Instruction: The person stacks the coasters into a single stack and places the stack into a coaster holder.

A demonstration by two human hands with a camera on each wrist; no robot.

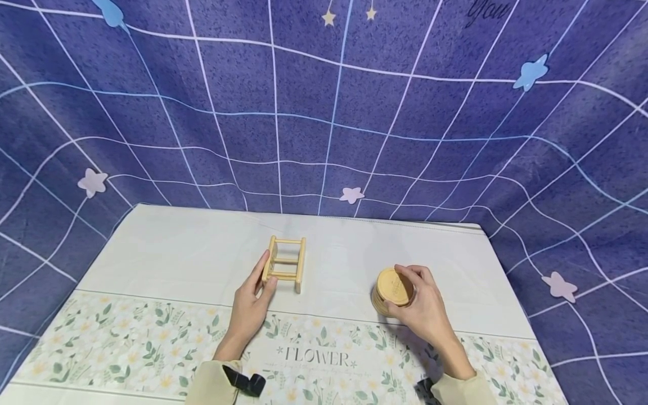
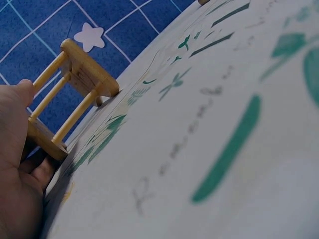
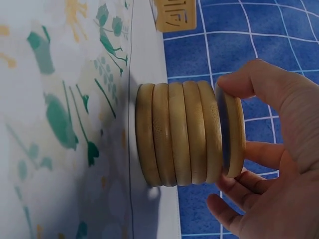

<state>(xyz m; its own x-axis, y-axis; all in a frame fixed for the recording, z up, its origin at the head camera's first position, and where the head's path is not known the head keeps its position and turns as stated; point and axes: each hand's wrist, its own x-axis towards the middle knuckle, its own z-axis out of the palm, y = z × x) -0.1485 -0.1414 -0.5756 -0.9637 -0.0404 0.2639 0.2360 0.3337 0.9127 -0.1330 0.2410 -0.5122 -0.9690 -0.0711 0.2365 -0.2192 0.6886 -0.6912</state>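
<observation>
My left hand [image 1: 248, 306] grips the left side of a small wooden coaster rack [image 1: 301, 267], thumb at its near corner and fingers along the outer face. Round rods join the rack's two end boards [image 2: 92, 67] in the left wrist view. My right hand [image 1: 427, 312] pinches a round wooden coaster [image 1: 391, 286] by its edge, thumb on one side and fingers on the other. Faint engraved lettering shows on its top. Beneath it stands an even stack [image 3: 177, 134] of several coasters. A narrow dark gap separates the pinched coaster from the stack in the right wrist view.
The table is covered by a white cloth [image 1: 202, 242] with a floral band [image 1: 152, 343] along the near side. Behind and beside it hangs a blue curtain [image 1: 304, 140] with a grid and stars. Dark wrist straps [image 1: 245, 382] sit on both sleeves.
</observation>
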